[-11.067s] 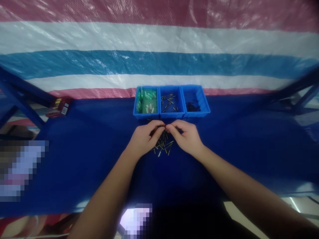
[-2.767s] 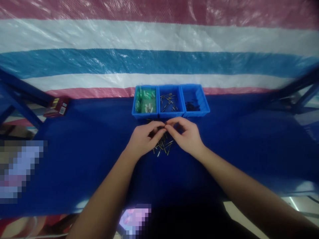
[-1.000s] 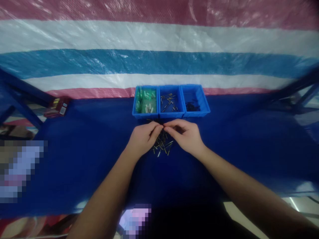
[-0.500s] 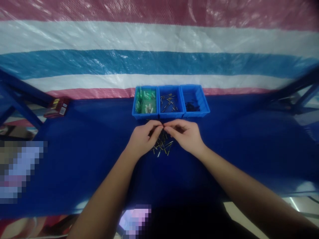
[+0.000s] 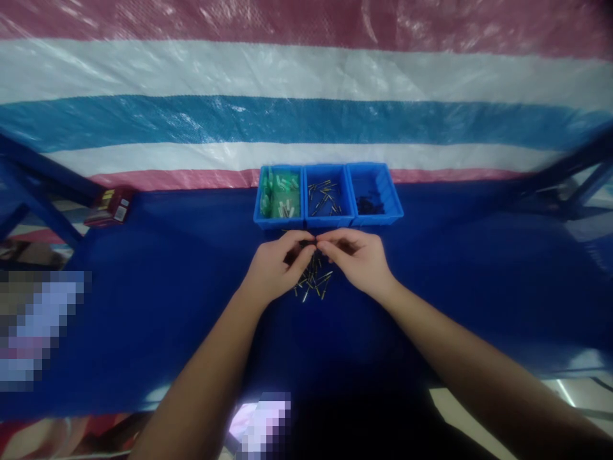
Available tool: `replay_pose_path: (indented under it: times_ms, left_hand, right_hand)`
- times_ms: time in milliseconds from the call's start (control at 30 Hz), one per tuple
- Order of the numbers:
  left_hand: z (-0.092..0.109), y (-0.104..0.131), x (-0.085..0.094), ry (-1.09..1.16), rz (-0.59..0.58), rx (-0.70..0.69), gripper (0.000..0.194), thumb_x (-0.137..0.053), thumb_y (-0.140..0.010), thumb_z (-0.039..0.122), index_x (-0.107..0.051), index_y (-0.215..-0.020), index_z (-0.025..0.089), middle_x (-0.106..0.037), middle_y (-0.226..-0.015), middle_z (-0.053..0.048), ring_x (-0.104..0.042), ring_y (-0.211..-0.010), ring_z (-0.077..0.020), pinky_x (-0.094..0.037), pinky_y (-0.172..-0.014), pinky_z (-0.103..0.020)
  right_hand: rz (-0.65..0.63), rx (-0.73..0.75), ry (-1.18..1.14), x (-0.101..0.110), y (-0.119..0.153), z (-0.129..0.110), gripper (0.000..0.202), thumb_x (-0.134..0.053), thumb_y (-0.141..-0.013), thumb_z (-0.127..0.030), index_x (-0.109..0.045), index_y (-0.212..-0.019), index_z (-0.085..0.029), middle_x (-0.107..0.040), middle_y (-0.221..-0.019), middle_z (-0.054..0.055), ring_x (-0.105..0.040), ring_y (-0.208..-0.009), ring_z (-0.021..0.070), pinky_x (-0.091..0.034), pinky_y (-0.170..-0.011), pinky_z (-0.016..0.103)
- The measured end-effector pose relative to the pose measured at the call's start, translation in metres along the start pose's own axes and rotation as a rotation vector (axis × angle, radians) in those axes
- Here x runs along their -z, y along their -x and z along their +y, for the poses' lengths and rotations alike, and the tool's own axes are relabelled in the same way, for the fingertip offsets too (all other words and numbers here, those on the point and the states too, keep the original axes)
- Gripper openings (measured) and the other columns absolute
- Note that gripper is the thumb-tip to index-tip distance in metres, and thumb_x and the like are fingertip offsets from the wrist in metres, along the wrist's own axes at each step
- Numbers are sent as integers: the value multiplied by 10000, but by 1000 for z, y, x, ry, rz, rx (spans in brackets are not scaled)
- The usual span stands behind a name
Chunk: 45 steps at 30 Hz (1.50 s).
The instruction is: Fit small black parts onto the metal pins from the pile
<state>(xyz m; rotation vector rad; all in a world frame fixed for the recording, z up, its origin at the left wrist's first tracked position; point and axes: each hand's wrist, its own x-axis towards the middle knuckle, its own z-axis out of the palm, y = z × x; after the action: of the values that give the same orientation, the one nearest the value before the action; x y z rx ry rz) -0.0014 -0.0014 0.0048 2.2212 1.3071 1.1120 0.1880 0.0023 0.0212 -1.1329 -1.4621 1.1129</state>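
My left hand and my right hand meet fingertip to fingertip over a pile of thin metal pieces on the blue table. Both hands are pinched closed; whatever is between the fingertips is too small to make out. Just beyond them stand three joined blue bins. The left bin holds clear and white pieces in green wrapping, the middle bin several thin metal pieces, and the right bin small dark parts.
A dark red box sits at the table's far left. Blue metal frame legs rise at both sides. Behind the blue table hangs a striped plastic sheet.
The fingertips of both hands have shifted very slightly against each other. The bins and the pile look unchanged.
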Motion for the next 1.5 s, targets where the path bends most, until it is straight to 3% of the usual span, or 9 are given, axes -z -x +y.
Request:
replay_pose_path:
  times_ms: [367, 633, 767, 967, 1100, 1333, 1500]
  left_hand:
    - [-4, -1, -1, -88, -43, 10, 190, -528, -993, 338, -658, -1047, 210, -734, -852, 7, -665, -644, -108, -471, -621, -215]
    - [-3, -3, 3, -109, -60, -37, 268, -476, -1019, 338, -686, -921, 202, -679, -691, 22, -633, -603, -111, -429, -595, -228]
    - [-3, -2, 3, -96, -70, -32, 299, -448, -1026, 344, -693, -931, 201, -705, -732, 5, -650, -633, -123, -443, -611, -240]
    - [-2, -1, 3, -97, -41, 31, 274, -455, -1020, 335, -693, -1006, 199, -750, -856, -14, -664, -661, -122, -471, -650, -245]
    - [-1, -2, 3, -105, -45, 37, 254, -479, -1009, 326, -695, -995, 193, -746, -830, -13, -648, -629, -115, -467, -631, -243]
    - [-1, -3, 2, -119, -46, 28, 239, -494, -1002, 316, -698, -967, 196, -742, -802, -5, -651, -630, -112, -461, -625, -239]
    - [-1, -3, 2, -116, -49, 20, 237, -493, -1003, 311, -696, -958, 198, -746, -820, -7, -663, -649, -115, -465, -627, -238]
  right_hand:
    - [-2, 15, 53, 0, 1, -1, 138, -766, -813, -279, -783, -914, -186, -762, -785, 33, -672, -639, 138, -557, -614, 284]
    - [-9, 1, 26, -1, 2, 1, 152, -772, -807, -300, -787, -913, -192, -764, -787, 31, -669, -631, 137, -553, -606, 283]
    - [15, -10, 23, -2, 2, -1, 167, -778, -798, -326, -788, -903, -197, -763, -777, 33, -669, -618, 141, -565, -594, 288]
    - [142, -82, -38, -1, -1, 0, 229, -769, -806, -370, -766, -921, -172, -681, -598, -9, -584, -434, 99, -499, -423, 237]
    - [262, -132, -77, 5, -6, 7, 264, -752, -823, -390, -735, -951, -159, -652, -564, -21, -561, -385, 89, -473, -379, 223]
    - [410, -160, -122, 14, -16, 16, 324, -746, -813, -395, -716, -1007, -136, -718, -744, 43, -679, -565, 146, -539, -408, 241]
    - [514, -143, -147, 21, -20, 14, 325, -743, -808, -393, -704, -1014, -144, -737, -905, 75, -686, -588, 139, -544, -397, 234]
